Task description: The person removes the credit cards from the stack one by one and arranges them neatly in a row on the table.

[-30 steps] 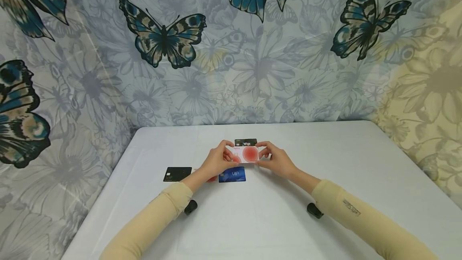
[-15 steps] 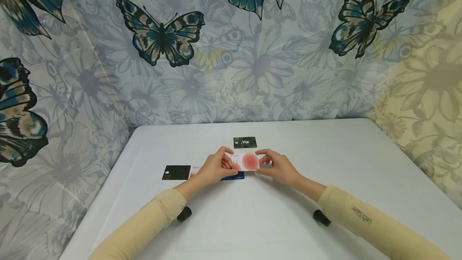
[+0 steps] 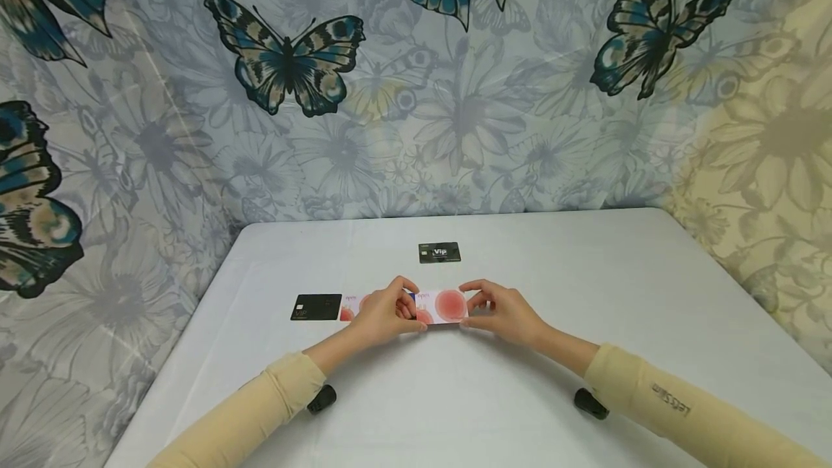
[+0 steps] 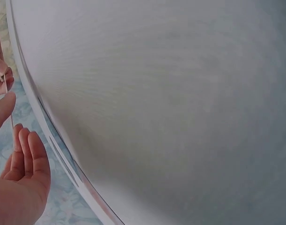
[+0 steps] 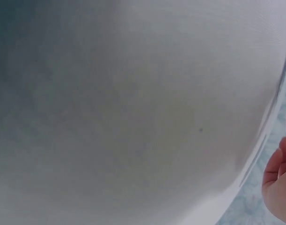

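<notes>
In the head view, a white card with a red circle [image 3: 448, 306] is pinched at its left end by my left hand [image 3: 385, 315] and at its right end by my right hand [image 3: 508, 315]. It overlaps a blue card [image 3: 412, 296], of which only a sliver shows. Left of that, partly behind my left hand, lies a similar pink-and-white card [image 3: 349, 306], edge to edge with a black card [image 3: 315, 308]. The left wrist view catches the held card edge-on as a thin line, with fingers [image 4: 39, 157] close by. Only part of my right hand [image 5: 279, 187] enters the right wrist view.
Farther back on the white table [image 3: 552, 258] lies a dark card marked Vip [image 3: 439, 253]. A black wrist device [image 3: 322, 399] shows below the left forearm, another black device [image 3: 591, 404] below the right. Butterfly-patterned cloth [image 3: 455, 128] hangs behind the table's back edge.
Both hands have brought the held card nearer to me, from in front of the dark Vip card to over the blue one. The Vip card is now fully visible, the blue one mostly covered.
</notes>
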Tool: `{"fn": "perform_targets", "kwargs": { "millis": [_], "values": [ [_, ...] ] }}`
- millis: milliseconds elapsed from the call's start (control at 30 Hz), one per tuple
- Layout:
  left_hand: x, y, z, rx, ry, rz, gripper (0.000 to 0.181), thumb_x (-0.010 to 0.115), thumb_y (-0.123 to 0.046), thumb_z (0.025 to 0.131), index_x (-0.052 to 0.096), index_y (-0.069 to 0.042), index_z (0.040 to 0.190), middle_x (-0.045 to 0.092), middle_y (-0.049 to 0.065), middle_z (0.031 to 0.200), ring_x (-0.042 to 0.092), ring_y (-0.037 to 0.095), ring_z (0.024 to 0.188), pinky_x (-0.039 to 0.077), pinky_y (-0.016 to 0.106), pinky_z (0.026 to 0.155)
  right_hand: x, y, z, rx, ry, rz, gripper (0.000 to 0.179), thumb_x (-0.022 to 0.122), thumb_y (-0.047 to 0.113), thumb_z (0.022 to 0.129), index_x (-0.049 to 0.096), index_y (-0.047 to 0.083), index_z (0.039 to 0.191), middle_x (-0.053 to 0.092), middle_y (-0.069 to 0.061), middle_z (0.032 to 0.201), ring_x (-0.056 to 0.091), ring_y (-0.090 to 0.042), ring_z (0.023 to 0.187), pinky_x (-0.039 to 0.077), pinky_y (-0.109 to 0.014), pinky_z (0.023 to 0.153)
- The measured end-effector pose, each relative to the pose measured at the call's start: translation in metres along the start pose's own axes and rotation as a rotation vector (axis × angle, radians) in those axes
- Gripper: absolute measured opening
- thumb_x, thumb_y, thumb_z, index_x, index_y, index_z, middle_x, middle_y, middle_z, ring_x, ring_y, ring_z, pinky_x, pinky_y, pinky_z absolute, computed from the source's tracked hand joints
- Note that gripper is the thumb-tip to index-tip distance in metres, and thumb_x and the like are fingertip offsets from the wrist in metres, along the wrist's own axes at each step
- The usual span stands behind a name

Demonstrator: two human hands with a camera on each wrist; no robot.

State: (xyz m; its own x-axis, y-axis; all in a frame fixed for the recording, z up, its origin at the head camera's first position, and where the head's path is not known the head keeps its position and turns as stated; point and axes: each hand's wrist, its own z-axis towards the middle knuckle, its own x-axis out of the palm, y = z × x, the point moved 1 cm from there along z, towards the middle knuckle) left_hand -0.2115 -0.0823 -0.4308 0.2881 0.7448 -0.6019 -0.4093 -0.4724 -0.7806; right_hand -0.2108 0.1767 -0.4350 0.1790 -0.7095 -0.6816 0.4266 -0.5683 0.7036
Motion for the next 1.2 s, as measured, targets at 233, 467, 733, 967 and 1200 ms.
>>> {"fn": "perform_targets", "kwargs": {
  "millis": [233, 467, 733, 967, 1200],
  "values": [
    [0.005, -0.002, 0.004, 0.006, -0.001, 0.078, 0.054, 0.086, -0.019, 0.074, 0.054, -0.005, 0.115, 0.059, -0.003, 0.087, 0.053, 0.014, 0.077, 0.042, 0.022, 0.070, -0.005, -0.003, -0.003, -0.009, 0.030, -0.031, 0.056, 0.084, 0.024, 0.077, 0.061, 0.008, 0.126, 0.067, 0.013, 0.085, 0.059, -0.018, 0.081, 0.046, -0.029, 0.072],
    [0.015, -0.007, 0.017, -0.048, 0.019, 0.247, 0.054, 0.086, -0.030, 0.073, 0.058, -0.008, 0.114, 0.056, 0.003, 0.104, 0.044, 0.021, 0.101, 0.043, 0.034, 0.084, -0.012, -0.012, -0.006, 0.011, 0.065, -0.080, 0.052, 0.082, 0.024, 0.080, 0.061, 0.010, 0.125, 0.063, 0.010, 0.085, 0.054, -0.017, 0.084, 0.046, -0.031, 0.074],
    [0.026, -0.012, 0.035, -0.096, 0.074, 0.373, 0.054, 0.083, -0.038, 0.076, 0.060, -0.011, 0.117, 0.055, 0.005, 0.118, 0.041, 0.024, 0.112, 0.040, 0.039, 0.095, -0.023, -0.027, -0.006, -0.003, 0.058, -0.123, 0.048, 0.083, 0.020, 0.078, 0.064, 0.008, 0.121, 0.061, 0.005, 0.089, 0.049, -0.019, 0.087, 0.042, -0.034, 0.078],
    [0.031, -0.014, 0.044, -0.107, 0.113, 0.402, 0.053, 0.081, -0.039, 0.078, 0.062, -0.012, 0.118, 0.055, 0.005, 0.118, 0.042, 0.024, 0.110, 0.040, 0.040, 0.094, -0.028, -0.034, -0.005, 0.017, 0.067, -0.146, 0.049, 0.083, 0.023, 0.078, 0.065, 0.006, 0.120, 0.060, 0.004, 0.090, 0.048, -0.019, 0.086, 0.041, -0.034, 0.078],
    [0.031, -0.009, 0.047, -0.120, 0.102, 0.386, 0.051, 0.081, -0.037, 0.078, 0.063, -0.011, 0.117, 0.056, 0.007, 0.115, 0.041, 0.028, 0.113, 0.039, 0.044, 0.094, -0.028, -0.033, 0.000, 0.011, 0.083, -0.159, 0.047, 0.082, 0.023, 0.080, 0.065, 0.004, 0.119, 0.059, 0.003, 0.088, 0.046, -0.019, 0.086, 0.039, -0.035, 0.078]
  ]
}}
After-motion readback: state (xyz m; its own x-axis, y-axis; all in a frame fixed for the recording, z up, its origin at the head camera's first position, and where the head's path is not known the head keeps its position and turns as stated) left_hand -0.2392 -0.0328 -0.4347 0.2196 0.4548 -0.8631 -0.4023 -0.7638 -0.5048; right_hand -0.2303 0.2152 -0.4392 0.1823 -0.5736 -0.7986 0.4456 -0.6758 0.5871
